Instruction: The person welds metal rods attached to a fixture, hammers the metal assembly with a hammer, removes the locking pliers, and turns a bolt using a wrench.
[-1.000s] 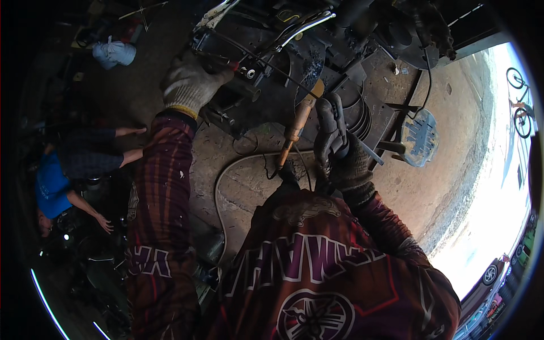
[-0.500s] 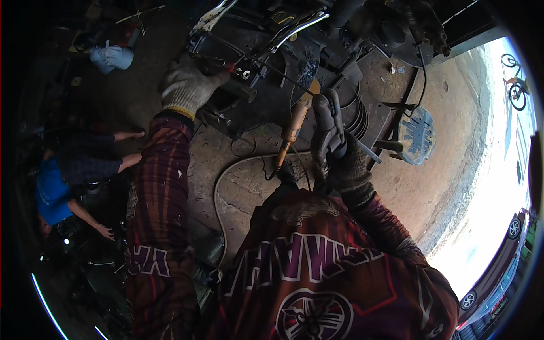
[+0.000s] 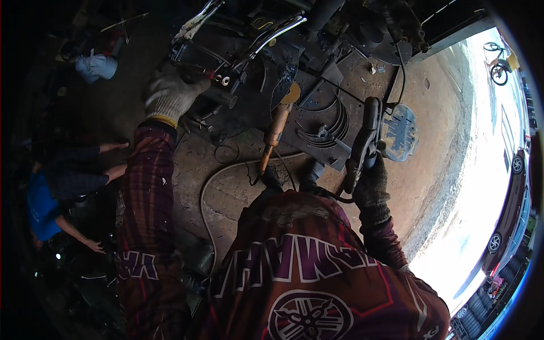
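My right hand [image 3: 371, 181], in a dark, worn glove, grips a dark welding electrode holder [image 3: 365, 136]. A thin rod [image 3: 340, 88] runs from its upper end toward the metalwork at the upper left. My left hand [image 3: 170, 93], in a pale knit glove with a yellow cuff band, is closed at the left edge of a dark metal workpiece [image 3: 201, 56]. Shadow hides what its fingers hold; a small red part [image 3: 208, 73] shows beside the thumb. Silver locking pliers [image 3: 277, 37] are on the metalwork, and a second silver pair [image 3: 198, 20] stands left of them.
An orange angle grinder [image 3: 276, 124] lies between my hands on the metal plates. Curved metal strips [image 3: 334, 122] lie to its right. A worn blue stool [image 3: 400, 133] stands further right. A cable [image 3: 205, 198] crosses the floor. A person in a blue shirt [image 3: 42, 204] is at left.
My right hand has drawn the electrode holder right, and its rod has come away from the metalwork near my left hand. The whole view has shifted slightly; my left hand keeps its place at the workpiece.
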Demonstrator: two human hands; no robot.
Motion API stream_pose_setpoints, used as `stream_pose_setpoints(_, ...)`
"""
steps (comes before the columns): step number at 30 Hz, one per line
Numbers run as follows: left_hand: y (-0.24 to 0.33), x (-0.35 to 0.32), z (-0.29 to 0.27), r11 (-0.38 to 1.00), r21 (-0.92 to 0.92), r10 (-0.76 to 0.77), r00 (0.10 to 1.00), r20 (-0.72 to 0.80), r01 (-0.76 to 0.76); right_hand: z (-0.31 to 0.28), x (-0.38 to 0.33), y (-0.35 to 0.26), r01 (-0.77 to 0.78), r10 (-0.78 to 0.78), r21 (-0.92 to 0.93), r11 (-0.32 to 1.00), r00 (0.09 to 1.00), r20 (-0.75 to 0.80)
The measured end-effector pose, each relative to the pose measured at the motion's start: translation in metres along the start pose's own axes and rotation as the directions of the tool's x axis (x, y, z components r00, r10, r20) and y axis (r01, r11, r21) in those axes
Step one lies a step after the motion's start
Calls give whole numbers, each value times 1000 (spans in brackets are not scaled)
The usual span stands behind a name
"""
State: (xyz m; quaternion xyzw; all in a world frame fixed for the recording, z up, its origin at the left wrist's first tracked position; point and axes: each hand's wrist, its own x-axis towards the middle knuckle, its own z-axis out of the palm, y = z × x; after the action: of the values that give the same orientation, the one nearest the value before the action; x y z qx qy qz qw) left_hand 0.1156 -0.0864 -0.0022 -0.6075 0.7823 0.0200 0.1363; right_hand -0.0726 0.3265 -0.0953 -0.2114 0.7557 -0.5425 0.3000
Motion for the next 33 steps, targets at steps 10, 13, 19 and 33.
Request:
stream_pose_setpoints(10, -1, 3, 2, 999, 6, 36, 999, 38, -36, 2, 21, 20, 31, -3, -341, 939, 997, 81)
stream_pose_setpoints(13, -8, 6, 13, 997, 18, 73, 997, -20, -73, 6, 24, 13, 8, 22, -413, 911, 997, 67)
stream_pose_setpoints(19, 2, 4, 3, 987, 74, 146, 989, 8, -146, 7, 21, 23, -323, 249, 618, 717, 946, 206)
stream_pose_setpoints(33, -3, 5, 8, 993, -36, 111, 994, -20, -111, 8, 0, 11, -160, 189, 506, 848, 982, -7)
